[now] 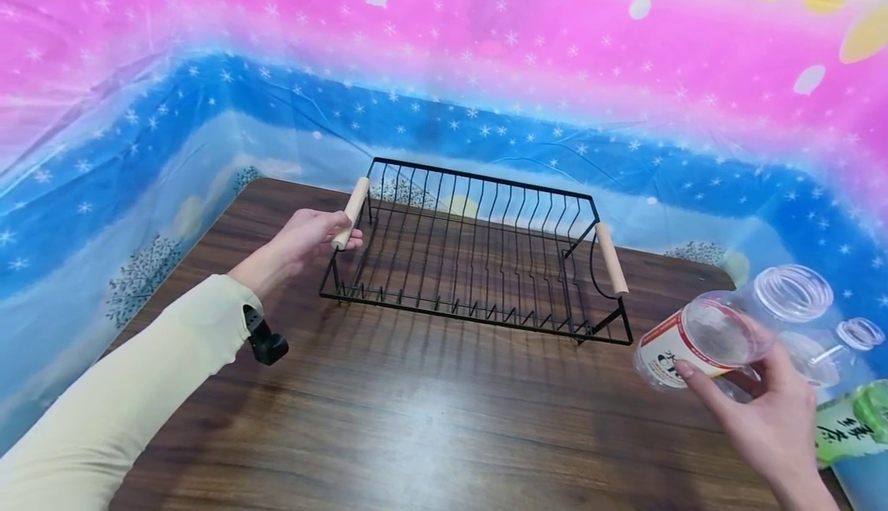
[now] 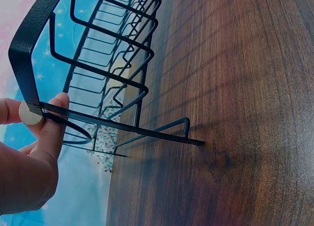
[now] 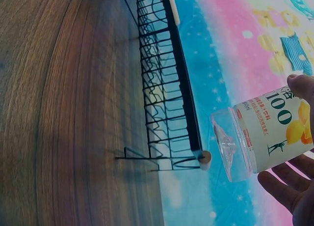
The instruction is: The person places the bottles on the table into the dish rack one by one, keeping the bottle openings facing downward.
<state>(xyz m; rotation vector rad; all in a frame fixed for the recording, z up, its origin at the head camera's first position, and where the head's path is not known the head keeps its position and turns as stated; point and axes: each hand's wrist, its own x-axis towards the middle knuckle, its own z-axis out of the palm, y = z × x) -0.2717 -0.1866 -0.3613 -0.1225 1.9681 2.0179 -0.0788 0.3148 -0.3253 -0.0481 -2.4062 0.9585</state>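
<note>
A black wire dish rack (image 1: 479,257) with pale wooden handles stands on the brown table. My left hand (image 1: 312,237) grips its left handle (image 1: 355,210), fingers curled round the wood in the left wrist view. On the right, my right hand (image 1: 770,411) holds a clear plastic bottle (image 1: 676,353) with a white-and-red label, tilted and apart from the rack. The right wrist view shows "100" and yellow fruit on the label (image 3: 282,123), with the clear base pointing towards the rack. A wide clear neck (image 1: 794,293) shows beyond the label; whether it belongs to the same bottle I cannot tell.
Another clear bottle (image 1: 860,334) and a green-labelled bottle (image 1: 849,426) are at the right edge, partly cut off. A pink and blue patterned cloth (image 1: 444,95) hangs round the back and sides of the table (image 1: 388,403). The rack's right handle (image 1: 610,257) is near the held bottle.
</note>
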